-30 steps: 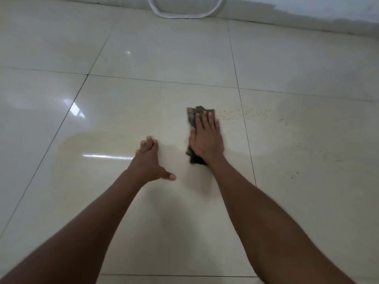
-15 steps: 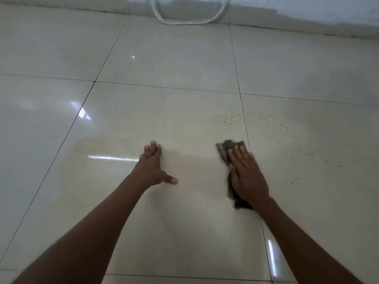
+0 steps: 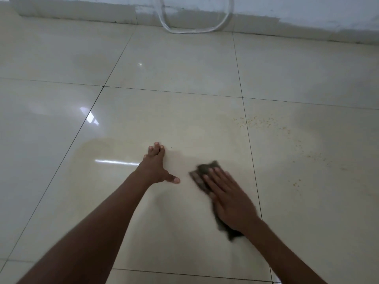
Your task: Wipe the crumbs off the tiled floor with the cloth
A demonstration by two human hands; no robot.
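A dark folded cloth (image 3: 202, 174) lies flat on the glossy cream tiled floor (image 3: 176, 115). My right hand (image 3: 229, 198) presses on it with straight fingers and covers most of it; the hand and cloth are motion-blurred. My left hand (image 3: 154, 168) rests flat on the floor to the left of the cloth, thumb spread out towards it. Small orange-brown crumbs (image 3: 260, 120) are scattered up and to the right of the cloth, along and beyond a grout line, with more crumbs (image 3: 316, 159) trailing down to the right.
A white wall base (image 3: 287, 21) runs along the far side of the floor. A clear hose loop (image 3: 194, 29) lies against it. Dark grout lines divide the large tiles; light glare spots sit on the left tiles.
My right hand has slid the cloth back towards me and to the right, away from the crumb line, then slightly leftward. My left hand has stayed planted.
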